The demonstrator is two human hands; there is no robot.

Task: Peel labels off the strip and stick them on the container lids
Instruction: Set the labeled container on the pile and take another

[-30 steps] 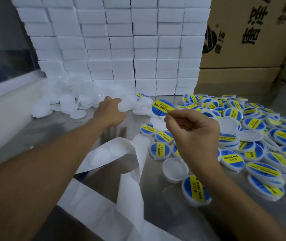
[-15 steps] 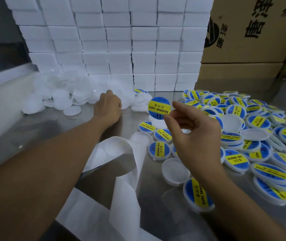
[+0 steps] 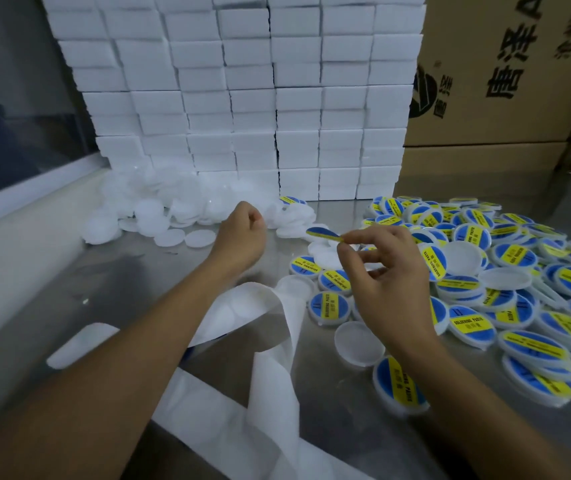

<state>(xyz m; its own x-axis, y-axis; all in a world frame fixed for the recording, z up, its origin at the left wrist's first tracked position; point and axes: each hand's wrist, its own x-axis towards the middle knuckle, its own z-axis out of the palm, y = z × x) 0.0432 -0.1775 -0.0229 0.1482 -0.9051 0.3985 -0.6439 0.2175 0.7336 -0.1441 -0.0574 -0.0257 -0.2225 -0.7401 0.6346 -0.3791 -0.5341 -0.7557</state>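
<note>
— What is held, and how?

— A round blue-and-yellow sticker label [image 3: 324, 234] is pinched at its edge between the thumb and forefinger of the right hand [image 3: 386, 271], seen nearly edge-on above the table. The other fingers of that hand are loosely curled. The left hand [image 3: 240, 237], toward ten o'clock of the right, is curled at the near edge of a heap of plain white round plastic lids [image 3: 159, 209]; whether a lid is gripped inside it cannot be told.

— And the strip?

— A white, emptied backing strip [image 3: 270, 375] is draped in loose folds at six to seven o'clock of the hands, lying on the table beneath the forearms.

— What surface is all this laid on?

— A dull, reflective steel table [image 3: 131, 282]. At twelve o'clock a wall of stacked white foam blocks [image 3: 242, 98] is built up; at two o'clock brown cardboard cartons printed with black characters [image 3: 506, 81] are stacked. A dark window with a pale sill [image 3: 17, 116] is seen at ten o'clock.

— And the containers?

— A spread of white lids already labelled in blue and yellow [image 3: 506, 282] is piled at three o'clock, overlapping one another. Among them, a few unlabelled white lids [image 3: 358, 342] are lying hollow side up, nothing seen in them.
</note>
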